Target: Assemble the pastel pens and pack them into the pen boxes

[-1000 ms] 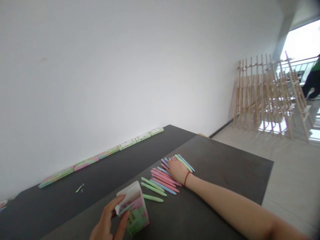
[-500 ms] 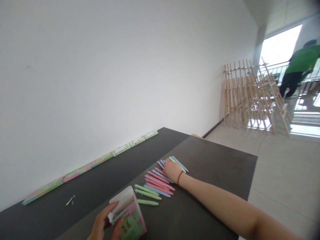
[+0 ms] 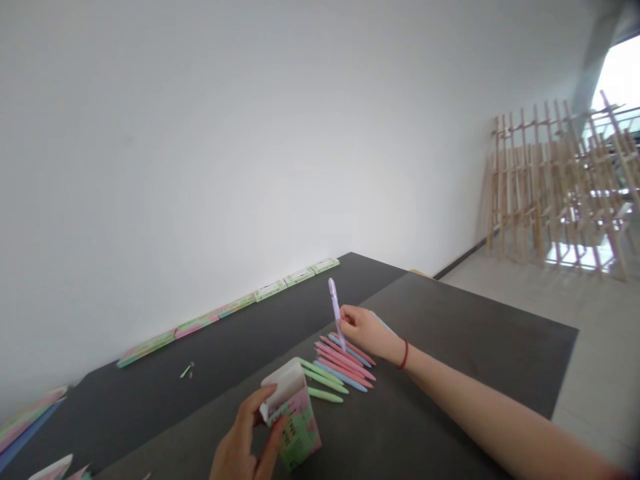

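Above the dark tabletop (image 3: 460, 333), beyond and right of the open box (image 3: 300, 430) whose edge the left hand's (image 3: 244, 437) fingers pinch, the right hand's (image 3: 374, 331) fingers pinch 1 nearly upright lilac pen (image 3: 334, 300), whose lower end, if dipped, could knock the pink pens (image 3: 345, 361) rolling.

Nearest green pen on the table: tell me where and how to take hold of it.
The nearest green pen is probably best pinched across its exposed middle, coming from above on the right: it lies flat and slender on the dark table, and the open box hides its left end.
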`<state>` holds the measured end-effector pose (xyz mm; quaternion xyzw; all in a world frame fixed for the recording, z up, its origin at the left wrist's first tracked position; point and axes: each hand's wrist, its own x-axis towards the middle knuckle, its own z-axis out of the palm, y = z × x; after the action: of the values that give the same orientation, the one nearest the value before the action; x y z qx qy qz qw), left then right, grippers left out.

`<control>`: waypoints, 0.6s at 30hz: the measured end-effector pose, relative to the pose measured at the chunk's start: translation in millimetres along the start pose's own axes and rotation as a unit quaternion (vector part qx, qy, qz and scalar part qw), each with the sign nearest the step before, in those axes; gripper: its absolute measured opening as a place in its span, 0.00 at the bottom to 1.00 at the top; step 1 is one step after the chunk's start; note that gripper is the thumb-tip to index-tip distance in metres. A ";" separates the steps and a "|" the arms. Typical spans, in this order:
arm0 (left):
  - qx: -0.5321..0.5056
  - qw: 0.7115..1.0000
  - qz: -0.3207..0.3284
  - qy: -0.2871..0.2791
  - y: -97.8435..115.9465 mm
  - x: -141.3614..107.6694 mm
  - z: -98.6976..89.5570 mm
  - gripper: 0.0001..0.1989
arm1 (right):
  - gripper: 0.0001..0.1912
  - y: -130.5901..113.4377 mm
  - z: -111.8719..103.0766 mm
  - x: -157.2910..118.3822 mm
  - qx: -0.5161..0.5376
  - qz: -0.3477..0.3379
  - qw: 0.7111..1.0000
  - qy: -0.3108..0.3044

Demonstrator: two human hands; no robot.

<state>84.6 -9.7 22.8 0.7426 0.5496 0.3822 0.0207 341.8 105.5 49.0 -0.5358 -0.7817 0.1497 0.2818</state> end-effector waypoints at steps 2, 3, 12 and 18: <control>0.026 0.999 0.048 0.001 0.4 -1.2 0.1 0.14 | 0.09 -27.6 -12.0 -13.3 0.206 -0.078 0.975 -0.010; 0.036 0.996 0.081 0.006 1.1 -1.5 0.3 0.14 | 0.07 -40.7 -16.7 -20.4 0.273 -0.114 0.954 -0.040; 0.061 0.973 0.224 0.011 13.5 0.8 0.5 0.16 | 0.03 -76.6 -16.2 -50.5 0.131 -0.265 0.953 -0.063; 0.047 0.987 0.149 0.030 -1.3 -5.1 7.2 0.14 | 0.06 -68.9 -12.6 -49.9 0.096 -0.249 0.962 -0.059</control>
<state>87.3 -10.6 14.3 0.8045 0.4504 0.3771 -0.0881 310.7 32.4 82.1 -0.2848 -0.8877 0.1807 0.3133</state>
